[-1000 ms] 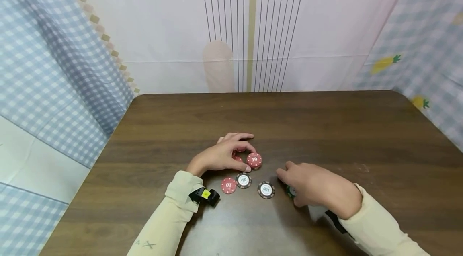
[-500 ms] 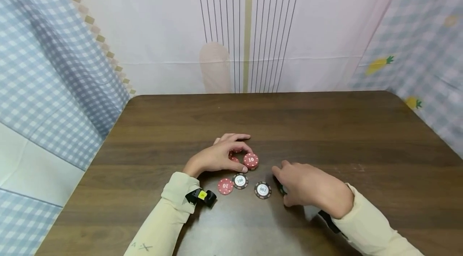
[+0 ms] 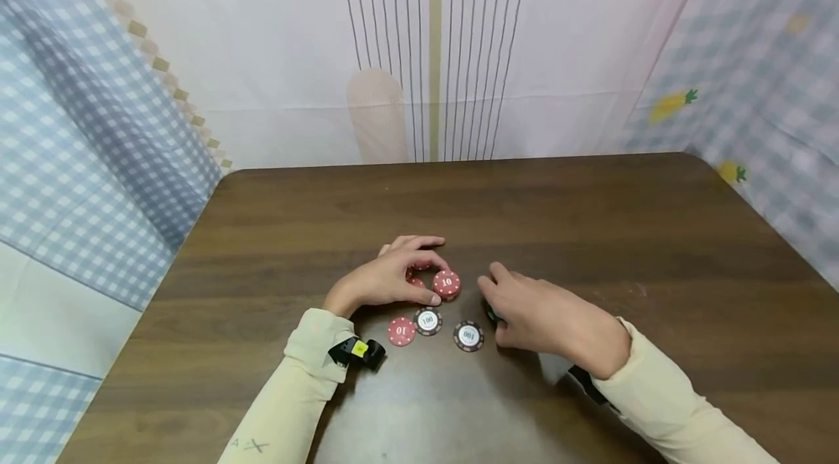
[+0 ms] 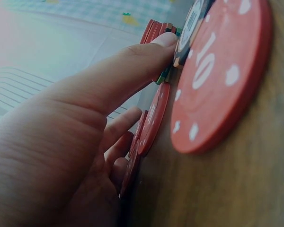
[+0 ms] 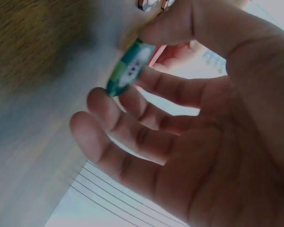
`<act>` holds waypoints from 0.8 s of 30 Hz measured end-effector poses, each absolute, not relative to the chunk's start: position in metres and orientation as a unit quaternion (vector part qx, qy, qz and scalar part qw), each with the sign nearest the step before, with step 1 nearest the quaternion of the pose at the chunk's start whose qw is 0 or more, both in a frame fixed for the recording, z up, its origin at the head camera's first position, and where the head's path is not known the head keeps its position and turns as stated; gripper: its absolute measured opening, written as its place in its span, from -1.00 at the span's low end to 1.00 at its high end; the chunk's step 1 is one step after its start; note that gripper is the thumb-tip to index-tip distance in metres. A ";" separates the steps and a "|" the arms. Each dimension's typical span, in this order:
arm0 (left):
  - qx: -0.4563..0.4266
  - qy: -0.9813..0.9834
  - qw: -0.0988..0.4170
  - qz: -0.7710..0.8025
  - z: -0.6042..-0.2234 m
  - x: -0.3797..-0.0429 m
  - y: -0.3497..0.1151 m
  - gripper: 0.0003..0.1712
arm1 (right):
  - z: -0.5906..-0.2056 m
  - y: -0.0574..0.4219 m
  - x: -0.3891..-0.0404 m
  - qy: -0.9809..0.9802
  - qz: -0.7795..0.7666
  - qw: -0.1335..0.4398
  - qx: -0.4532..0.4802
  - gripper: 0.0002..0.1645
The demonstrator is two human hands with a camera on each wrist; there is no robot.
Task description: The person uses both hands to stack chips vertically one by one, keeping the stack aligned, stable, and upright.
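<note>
My left hand (image 3: 383, 278) holds a short stack of poker chips (image 3: 446, 285) between thumb and index finger, its other fingers stretched out behind. Red "10" chips top the stack, and black and green edges show lower down in the left wrist view. Beneath the left palm lie a few more red chips (image 4: 154, 118), partly hidden by the fingers. To the right of the stack, my right hand (image 3: 550, 315) pinches a green poker chip (image 5: 128, 68) by its edge between thumb and fingertips. In the right wrist view that chip is tilted, close over the table.
In front of the stack lie a red "10" chip (image 3: 401, 331), a black "100" chip (image 3: 428, 321) against it, and another black "100" chip (image 3: 468, 336) farther right. The brown wooden table (image 3: 314, 216) ends at a hung white cloth (image 3: 275, 63).
My right hand has moved left and away from me, bringing the green chip closer to the stack. The left hand keeps its hold on the stack. The head view has shifted slightly.
</note>
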State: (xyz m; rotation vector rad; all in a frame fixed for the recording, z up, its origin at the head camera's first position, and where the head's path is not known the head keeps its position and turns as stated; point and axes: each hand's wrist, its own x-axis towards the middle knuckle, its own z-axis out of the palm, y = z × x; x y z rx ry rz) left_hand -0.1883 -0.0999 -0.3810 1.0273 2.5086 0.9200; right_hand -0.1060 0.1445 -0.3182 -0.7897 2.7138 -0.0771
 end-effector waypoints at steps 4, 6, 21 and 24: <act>0.358 0.865 0.141 0.323 -0.385 -0.187 -0.096 -0.56 | -0.319 0.148 -0.104 0.950 -0.041 0.127 -0.282 -0.63; 0.360 0.863 0.143 0.324 -0.386 -0.187 -0.094 -0.56 | -0.319 0.150 -0.103 0.949 -0.043 0.112 -0.291 -0.66; 0.356 0.867 0.137 0.320 -0.383 -0.185 -0.100 -0.56 | -0.326 0.144 -0.109 0.939 -0.091 -0.024 -0.330 -0.76; 0.355 0.867 0.136 0.322 -0.382 -0.186 -0.101 -0.56 | -0.327 0.141 -0.112 0.938 -0.113 -0.026 -0.327 -0.76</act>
